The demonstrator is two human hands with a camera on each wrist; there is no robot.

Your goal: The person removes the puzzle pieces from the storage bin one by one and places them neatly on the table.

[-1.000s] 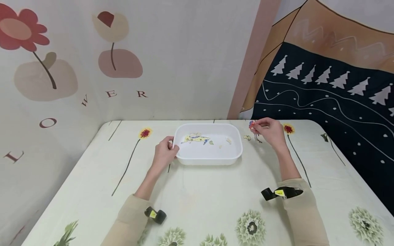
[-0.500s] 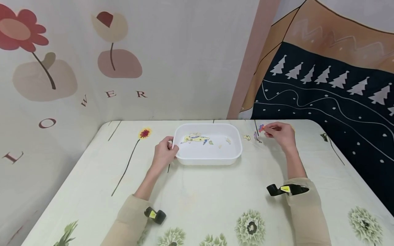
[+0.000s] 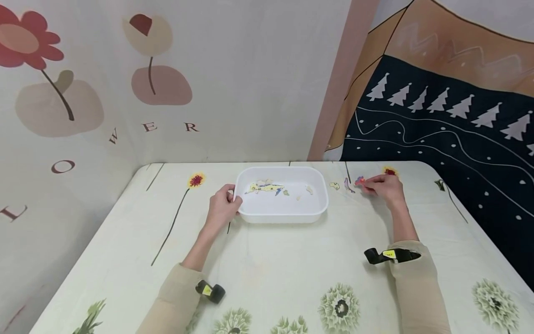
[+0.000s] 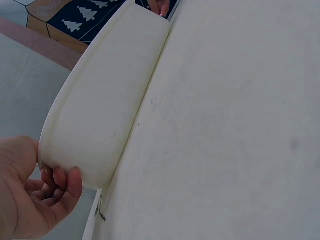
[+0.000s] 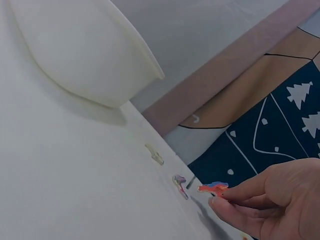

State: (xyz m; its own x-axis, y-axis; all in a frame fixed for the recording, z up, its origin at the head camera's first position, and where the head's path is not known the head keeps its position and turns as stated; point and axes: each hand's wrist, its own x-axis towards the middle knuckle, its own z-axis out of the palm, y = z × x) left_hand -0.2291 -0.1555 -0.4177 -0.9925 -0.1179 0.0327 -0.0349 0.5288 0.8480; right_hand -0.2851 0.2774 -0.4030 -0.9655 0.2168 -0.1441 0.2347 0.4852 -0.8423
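A white plastic tub stands on the table, several small flat cut-out pieces lying on its floor. My left hand grips its left rim, thumb above and fingers curled beneath, as the left wrist view also shows. Right of the tub, my right hand pinches a small red and blue cut-out between thumb and fingertips, at or just above the tabletop. To its left on the cloth lie a purplish cut-out and a pale yellow one. What the pieces depict is too small to tell.
A cream tablecloth printed with flowers covers the table. Its back edge runs just behind the tub, against a pale curtain. A dark cloth with white trees hangs at the back right. Each wrist carries a black camera.
My right hand has moved right, away from the tub, and down toward the table with the red and blue cut-out. The purplish cut-out has come into fuller view. My left hand has stayed put.
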